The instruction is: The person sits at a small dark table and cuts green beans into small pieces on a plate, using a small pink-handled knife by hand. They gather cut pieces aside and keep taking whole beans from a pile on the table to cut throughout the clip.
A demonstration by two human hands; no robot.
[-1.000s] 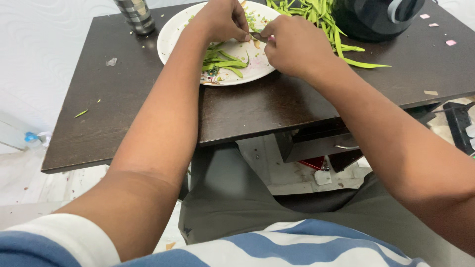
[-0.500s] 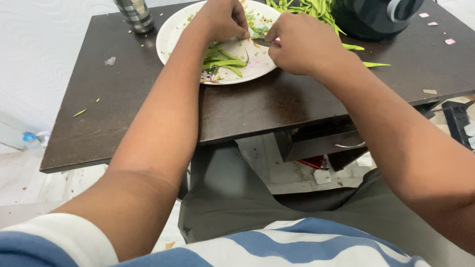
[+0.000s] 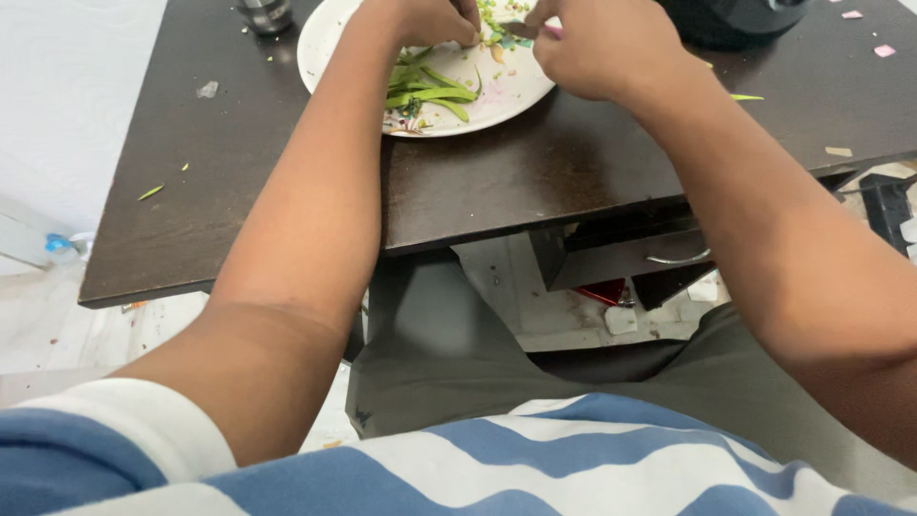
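**Trimming green beans over a plate, mid-snip**

Both hands are working right at the far edge of the white plate (image 3: 334, 57), which is sitting on the dark worktop (image 3: 535, 182). The left hand (image 3: 435, 19) is pinching down with its fingertips closed onto some small green bits on the plate, though it's cut off by the top of the frame, so I can't tell exactly which piece it's got. The right hand (image 3: 597, 48) is curled shut around something slim, looks like a small blade or bean end poking out toward the left hand, but it's too tiny to say for sure.

The green beans (image 3: 430, 91) are lying in a loose bunch on the near side of the plate, just beside the left wrist, with chopped bits (image 3: 501, 38) scattered between the two hands. A metal cup (image 3: 266, 13) is standing just beyond the plate's left rim and a dark round pot (image 3: 735, 19) is sitting to the right.

My read: this is the cutting or tipping step on one bean, with a fair few whole ones waiting. Next move probably calls for keeping the fingertips clear and feeding the piece along in small steps.

Stray green scraps (image 3: 150, 192) are lying on the worktop, well apart.
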